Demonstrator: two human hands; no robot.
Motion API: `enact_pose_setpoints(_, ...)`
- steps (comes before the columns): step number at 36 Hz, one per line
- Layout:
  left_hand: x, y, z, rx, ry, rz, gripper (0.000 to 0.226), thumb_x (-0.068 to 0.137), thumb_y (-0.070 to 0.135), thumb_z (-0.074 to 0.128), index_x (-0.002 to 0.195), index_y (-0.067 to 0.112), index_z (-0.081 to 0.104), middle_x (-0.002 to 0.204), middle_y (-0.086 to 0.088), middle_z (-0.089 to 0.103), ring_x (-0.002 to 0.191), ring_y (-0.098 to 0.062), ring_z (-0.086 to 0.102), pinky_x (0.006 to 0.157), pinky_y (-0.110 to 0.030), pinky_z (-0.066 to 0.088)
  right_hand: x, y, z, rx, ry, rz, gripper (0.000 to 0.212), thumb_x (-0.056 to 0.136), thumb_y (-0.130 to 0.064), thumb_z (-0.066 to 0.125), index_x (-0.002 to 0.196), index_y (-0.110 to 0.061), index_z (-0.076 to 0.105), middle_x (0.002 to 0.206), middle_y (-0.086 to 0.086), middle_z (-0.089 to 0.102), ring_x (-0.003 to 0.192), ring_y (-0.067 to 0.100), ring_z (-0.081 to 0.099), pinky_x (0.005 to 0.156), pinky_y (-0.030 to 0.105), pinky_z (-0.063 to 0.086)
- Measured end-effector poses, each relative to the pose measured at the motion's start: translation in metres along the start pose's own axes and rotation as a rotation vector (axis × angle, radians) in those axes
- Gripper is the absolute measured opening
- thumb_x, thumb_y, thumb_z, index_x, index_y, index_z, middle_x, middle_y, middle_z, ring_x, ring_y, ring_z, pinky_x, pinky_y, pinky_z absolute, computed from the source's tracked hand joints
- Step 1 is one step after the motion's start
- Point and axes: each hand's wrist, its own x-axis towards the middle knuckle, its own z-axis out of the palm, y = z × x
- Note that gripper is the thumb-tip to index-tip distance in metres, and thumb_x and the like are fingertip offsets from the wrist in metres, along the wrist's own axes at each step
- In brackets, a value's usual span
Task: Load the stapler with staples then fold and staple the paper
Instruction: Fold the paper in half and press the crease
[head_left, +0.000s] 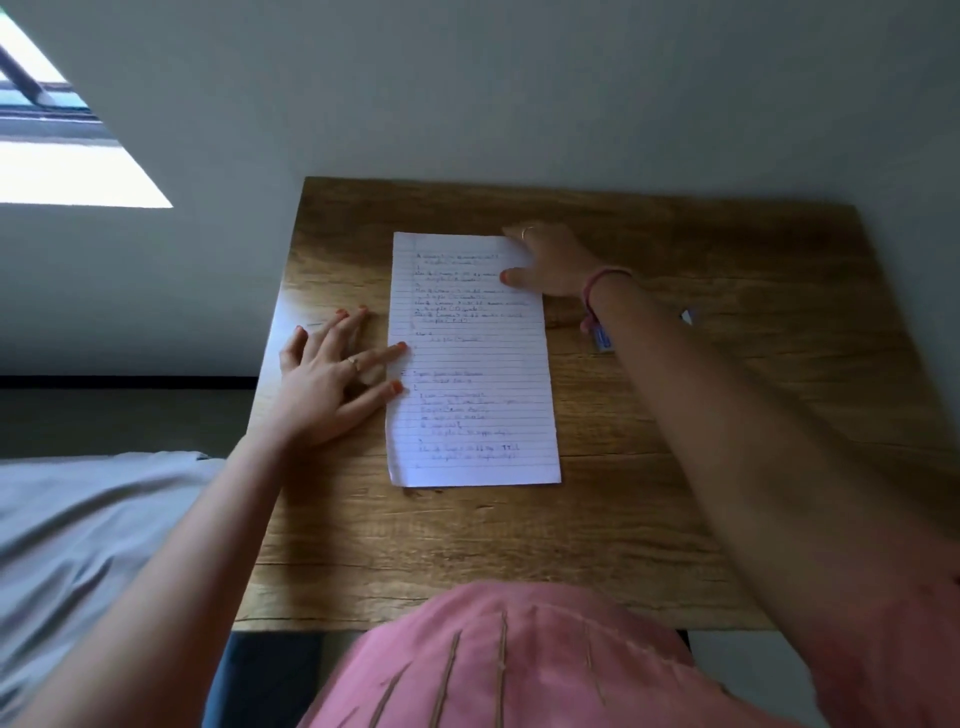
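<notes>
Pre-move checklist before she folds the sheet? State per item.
1. Paper lies flat on the table, long side running away from the person: ok.
2. Left hand fingertips pin the paper's left edge: ok.
3. Right hand is on the far right corner, thumb on top: ok.
4. Corner actually pinched for lifting: cannot tell.
5. Stapler within reach: cannot tell; only a small blue object shows by the right wrist, partly hidden.
6. Stapler loaded: cannot tell.

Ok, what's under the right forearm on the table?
A small blue object and a pale corner show either side of the right forearm; whatever joins them is covered.
</notes>
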Motion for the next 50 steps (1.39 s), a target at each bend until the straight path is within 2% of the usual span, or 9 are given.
enact_pose_setpoints(5,0.000,-0.006,0.001,0.041,-0.036,0.037,0.077,0.070,0.084,0.031,0.139,0.051,0.038,0.161,0.000,0.015,0.149,-0.020,0.003,0.116,-0.057,0.000,0.015,-0.003,-0.009,-0.134,0.010,0.040,0.072,0.080,-0.043,0.070,0.142,-0.021,0.041,0.144,0.007,0.043,0.134,0.031,0.033,0.107,0.057,0.027)
enact_pose_setpoints(8,0.001,-0.009,0.002,0.054,-0.036,0.052,0.082,0.068,0.089,0.029,0.140,0.052,0.036,0.161,0.000,0.015,0.149,-0.020,0.003,0.115,-0.058,0.000,0.020,-0.006,-0.009,-0.169,0.027,0.026,0.064,0.080,-0.044,0.070,0.136,-0.022,0.049,0.135,0.007,0.051,0.129,0.030,0.039,0.104,0.053,0.028)
enact_pose_setpoints(13,0.000,-0.011,0.005,0.030,-0.015,0.056,0.085,0.065,0.093,0.025,0.139,0.053,0.036,0.161,0.003,0.015,0.149,-0.018,0.001,0.115,-0.059,0.000,0.012,-0.009,-0.002,-0.139,0.224,-0.090,0.034,0.092,-0.041,0.055,0.117,-0.021,0.067,0.110,0.003,0.060,0.107,0.022,0.052,0.093,0.044,0.032)
enact_pose_setpoints(16,0.000,-0.011,0.006,0.019,-0.001,0.053,0.084,0.066,0.093,0.028,0.138,0.052,0.038,0.161,0.003,0.016,0.149,-0.019,0.003,0.115,-0.058,0.000,-0.006,-0.013,0.001,0.008,0.273,-0.240,0.030,0.095,-0.032,0.055,0.118,-0.017,0.066,0.106,0.007,0.062,0.098,0.021,0.056,0.088,0.045,0.045)
enact_pose_setpoints(20,0.001,-0.011,0.007,0.017,0.003,0.052,0.084,0.066,0.092,0.029,0.138,0.051,0.039,0.161,0.001,0.015,0.149,-0.019,0.003,0.116,-0.058,-0.001,-0.046,-0.018,0.012,-0.049,0.287,-0.444,0.032,0.095,-0.021,0.055,0.127,-0.019,0.060,0.114,0.010,0.065,0.103,0.025,0.059,0.088,0.042,0.048)
enact_pose_setpoints(27,0.002,-0.014,0.010,0.032,0.026,0.053,0.083,0.069,0.088,0.035,0.130,0.036,0.057,0.161,-0.001,0.016,0.149,-0.022,0.005,0.115,-0.060,0.000,-0.119,-0.009,0.051,-0.122,0.167,-0.490,0.050,0.089,-0.002,0.060,0.135,-0.020,0.053,0.143,0.007,0.048,0.134,0.031,0.041,0.105,0.054,0.031)
enact_pose_setpoints(34,0.002,-0.012,0.008,0.052,0.001,0.055,0.079,0.069,0.077,0.036,0.131,0.034,0.057,0.161,-0.002,0.015,0.149,-0.023,0.004,0.116,-0.058,-0.004,-0.147,-0.003,0.075,-0.150,0.133,-0.507,0.051,0.090,-0.006,0.060,0.138,-0.021,0.049,0.148,0.007,0.041,0.139,0.031,0.033,0.109,0.052,0.029)
enact_pose_setpoints(41,0.003,-0.012,0.009,0.080,0.004,0.043,0.079,0.069,0.077,0.035,0.130,0.033,0.058,0.161,-0.002,0.016,0.149,-0.021,0.004,0.116,-0.057,-0.003,-0.162,-0.004,0.090,-0.270,0.121,-0.505,0.044,0.098,-0.025,0.035,0.141,-0.023,0.046,0.150,0.007,0.039,0.141,0.029,0.030,0.111,0.046,0.023)
enact_pose_setpoints(50,0.003,-0.013,0.010,0.076,0.011,0.044,0.079,0.069,0.078,0.036,0.132,0.035,0.055,0.161,-0.001,0.017,0.149,-0.021,0.004,0.116,-0.058,-0.002,-0.175,0.000,0.097,-0.223,0.086,-0.464,0.043,0.099,-0.027,0.036,0.141,-0.023,0.046,0.151,0.006,0.037,0.141,0.029,0.030,0.107,0.050,0.035)
